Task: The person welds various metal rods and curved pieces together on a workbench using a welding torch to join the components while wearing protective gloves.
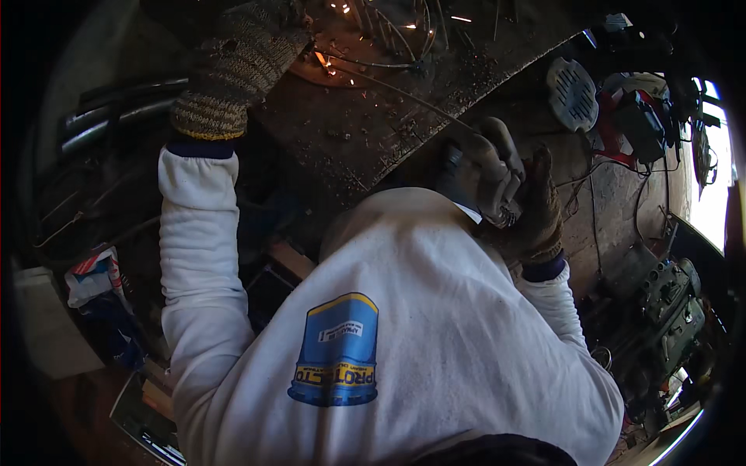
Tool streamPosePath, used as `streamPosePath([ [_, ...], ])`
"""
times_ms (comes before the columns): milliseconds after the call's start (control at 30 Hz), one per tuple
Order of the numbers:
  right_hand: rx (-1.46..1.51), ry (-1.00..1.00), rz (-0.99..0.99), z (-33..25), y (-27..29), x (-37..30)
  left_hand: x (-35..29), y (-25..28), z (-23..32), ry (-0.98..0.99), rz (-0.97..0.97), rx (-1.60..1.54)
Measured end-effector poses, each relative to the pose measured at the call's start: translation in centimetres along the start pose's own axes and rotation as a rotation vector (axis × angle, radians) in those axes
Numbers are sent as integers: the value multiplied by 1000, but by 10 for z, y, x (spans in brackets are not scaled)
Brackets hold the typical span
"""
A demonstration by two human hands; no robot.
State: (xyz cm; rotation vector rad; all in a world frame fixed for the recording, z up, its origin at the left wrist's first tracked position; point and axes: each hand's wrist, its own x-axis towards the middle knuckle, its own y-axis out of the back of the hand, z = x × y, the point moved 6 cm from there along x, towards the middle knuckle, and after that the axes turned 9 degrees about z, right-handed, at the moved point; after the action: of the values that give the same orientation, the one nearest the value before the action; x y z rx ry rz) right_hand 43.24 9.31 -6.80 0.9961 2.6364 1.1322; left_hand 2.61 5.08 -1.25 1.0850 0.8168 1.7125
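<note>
My left hand, in a knitted brown-grey glove, reaches over the metal worktop. Its fingers are lost in shadow near bent thin metal rods, so I cannot see what they hold. Right of my body, my gloved right hand is closed round an electrode holder, mostly hidden by the glove. A thin welding electrode runs from it up and left over the worktop. Orange glow and sparks show near its far end, close to my left fingers.
Dark grit is scattered over the worktop, whose edge slants to the upper right. A cable trails from my right hand. Beyond lie a slotted grey plate and a red-and-black device. Greenish machinery stands at right; a white-and-red bag sits at left.
</note>
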Motion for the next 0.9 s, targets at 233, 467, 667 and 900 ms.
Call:
streamPosePath([
  [233, 7, -146, 77, -7, 19, 3, 4, 3, 3, -38, -19, 49],
  [467, 51, -178, 75, 0, 17, -6, 1, 4, 8, -16, 48, 62],
  [667, 142, -220, 82, 12, 12, -18, 7, 9, 13, -3, 13, 196],
  [900, 188, -242, 103, 14, 10, -22, 4, 9, 21, -62, 52, 161],
])
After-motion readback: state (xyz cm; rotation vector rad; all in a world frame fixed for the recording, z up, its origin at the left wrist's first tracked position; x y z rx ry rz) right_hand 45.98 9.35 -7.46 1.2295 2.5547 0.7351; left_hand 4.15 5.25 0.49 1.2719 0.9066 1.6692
